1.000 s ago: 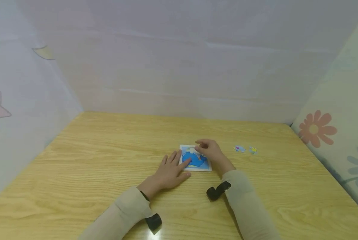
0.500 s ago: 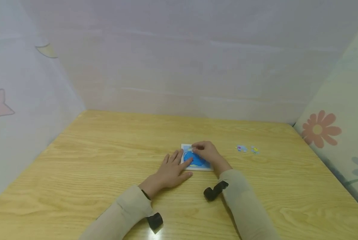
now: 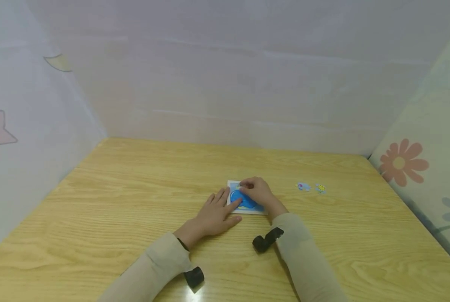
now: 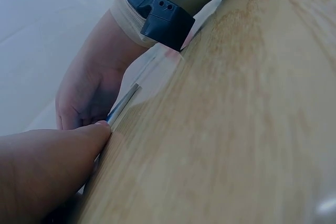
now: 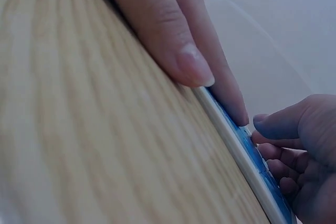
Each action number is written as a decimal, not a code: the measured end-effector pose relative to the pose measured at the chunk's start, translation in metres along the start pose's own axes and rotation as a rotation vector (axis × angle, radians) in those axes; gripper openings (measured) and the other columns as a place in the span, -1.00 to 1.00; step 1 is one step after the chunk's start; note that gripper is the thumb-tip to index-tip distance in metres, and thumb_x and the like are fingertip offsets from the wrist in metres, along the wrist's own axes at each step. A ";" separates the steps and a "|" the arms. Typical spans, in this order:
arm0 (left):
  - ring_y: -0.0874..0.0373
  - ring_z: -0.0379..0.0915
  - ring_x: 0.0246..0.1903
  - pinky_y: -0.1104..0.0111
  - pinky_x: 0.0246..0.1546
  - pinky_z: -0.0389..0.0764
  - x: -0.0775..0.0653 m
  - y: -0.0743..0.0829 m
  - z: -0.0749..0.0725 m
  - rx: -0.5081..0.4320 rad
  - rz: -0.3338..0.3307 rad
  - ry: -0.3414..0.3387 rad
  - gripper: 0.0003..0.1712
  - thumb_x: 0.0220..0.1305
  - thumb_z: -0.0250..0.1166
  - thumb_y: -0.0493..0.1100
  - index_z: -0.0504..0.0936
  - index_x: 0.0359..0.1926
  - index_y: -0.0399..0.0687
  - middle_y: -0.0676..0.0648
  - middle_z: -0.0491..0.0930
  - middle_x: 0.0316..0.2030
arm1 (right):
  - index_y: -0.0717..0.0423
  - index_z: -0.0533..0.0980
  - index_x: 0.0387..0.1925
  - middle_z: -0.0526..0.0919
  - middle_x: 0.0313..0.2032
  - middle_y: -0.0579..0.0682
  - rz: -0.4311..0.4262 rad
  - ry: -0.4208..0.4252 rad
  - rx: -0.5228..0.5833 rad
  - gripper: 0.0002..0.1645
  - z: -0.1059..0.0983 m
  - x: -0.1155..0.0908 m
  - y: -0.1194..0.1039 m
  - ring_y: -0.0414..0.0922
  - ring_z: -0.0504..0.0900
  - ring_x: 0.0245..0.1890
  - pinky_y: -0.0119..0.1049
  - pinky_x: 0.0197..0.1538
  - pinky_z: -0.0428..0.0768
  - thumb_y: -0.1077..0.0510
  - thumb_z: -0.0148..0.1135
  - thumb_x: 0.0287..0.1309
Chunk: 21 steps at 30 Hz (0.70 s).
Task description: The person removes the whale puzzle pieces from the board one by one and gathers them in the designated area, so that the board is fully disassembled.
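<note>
No writing is readable anywhere. A small square white-framed puzzle board with a blue whale picture (image 3: pixel 247 202) lies flat near the middle of the pale wood-grain table (image 3: pixel 115 218). The left hand (image 3: pixel 215 216) rests flat, fingers straight, fingertips on the board's left edge. The right hand (image 3: pixel 259 191), fingers curled, presses the board's upper part; whether it pinches a piece is hidden. Two small loose puzzle pieces (image 3: pixel 311 187) lie well apart to the right.

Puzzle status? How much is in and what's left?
Done: most of the blue picture already fills the puzzle board. In hand: the left hand lies flat, fingers steadying the board's left edge, while the right hand presses with curled fingers near its top edge; whether a piece sits under them is hidden. Left: two loose pieces lie on the table, right of the board.
</note>
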<state>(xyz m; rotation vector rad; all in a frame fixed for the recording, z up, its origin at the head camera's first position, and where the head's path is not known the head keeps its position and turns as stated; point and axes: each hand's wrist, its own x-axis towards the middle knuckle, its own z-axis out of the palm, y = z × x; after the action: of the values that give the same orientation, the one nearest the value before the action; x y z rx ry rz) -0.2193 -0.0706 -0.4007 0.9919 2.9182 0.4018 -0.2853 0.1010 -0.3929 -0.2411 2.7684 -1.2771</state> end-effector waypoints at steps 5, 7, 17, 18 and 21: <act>-0.11 -0.40 0.24 0.01 0.12 -0.19 0.000 0.001 0.001 0.003 -0.003 -0.007 -0.33 0.24 -0.24 0.26 0.05 0.29 0.10 -0.29 -0.25 0.27 | 0.17 0.52 -0.16 0.50 -0.35 -0.01 -0.007 0.005 -0.013 -0.72 0.000 -0.001 -0.001 -0.09 0.42 -0.29 -0.20 -0.15 0.39 0.15 0.15 0.06; -0.11 -0.40 0.24 0.01 0.13 -0.19 0.000 0.002 0.002 0.007 -0.003 -0.010 -0.33 0.24 -0.25 0.27 0.05 0.29 0.10 -0.29 -0.26 0.27 | 0.18 0.51 -0.17 0.50 -0.37 -0.02 -0.017 0.008 -0.006 -0.72 0.000 0.000 0.000 -0.09 0.42 -0.31 -0.21 -0.17 0.40 0.15 0.15 0.05; -0.10 -0.41 0.24 0.02 0.13 -0.21 0.002 0.005 0.000 0.011 -0.006 -0.016 -0.33 0.24 -0.26 0.27 0.03 0.30 0.13 -0.28 -0.27 0.27 | 0.16 0.48 -0.24 0.55 -0.34 -0.02 -0.042 0.040 0.057 -0.78 -0.001 0.001 0.004 -0.09 0.46 -0.29 -0.19 -0.15 0.40 0.20 0.19 0.01; -0.09 -0.41 0.24 0.02 0.13 -0.21 0.002 0.005 0.000 0.009 -0.007 -0.017 -0.33 0.24 -0.26 0.27 0.03 0.30 0.13 -0.28 -0.27 0.27 | 0.16 0.48 -0.24 0.55 -0.35 -0.02 -0.045 0.041 0.062 -0.78 -0.001 0.001 0.003 -0.09 0.46 -0.29 -0.20 -0.16 0.40 0.21 0.19 0.01; -0.09 -0.42 0.24 0.02 0.13 -0.22 0.002 0.005 0.001 0.012 -0.007 -0.022 -0.32 0.23 -0.27 0.28 0.02 0.30 0.13 -0.28 -0.28 0.27 | 0.17 0.48 -0.23 0.55 -0.36 -0.03 -0.060 0.043 0.055 -0.77 0.000 0.001 0.003 -0.10 0.46 -0.32 -0.21 -0.19 0.41 0.23 0.20 0.00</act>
<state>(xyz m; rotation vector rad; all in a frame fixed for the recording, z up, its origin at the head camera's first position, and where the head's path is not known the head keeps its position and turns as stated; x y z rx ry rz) -0.2180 -0.0659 -0.4001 0.9809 2.9066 0.3709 -0.2866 0.1034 -0.3952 -0.2991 2.7769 -1.3865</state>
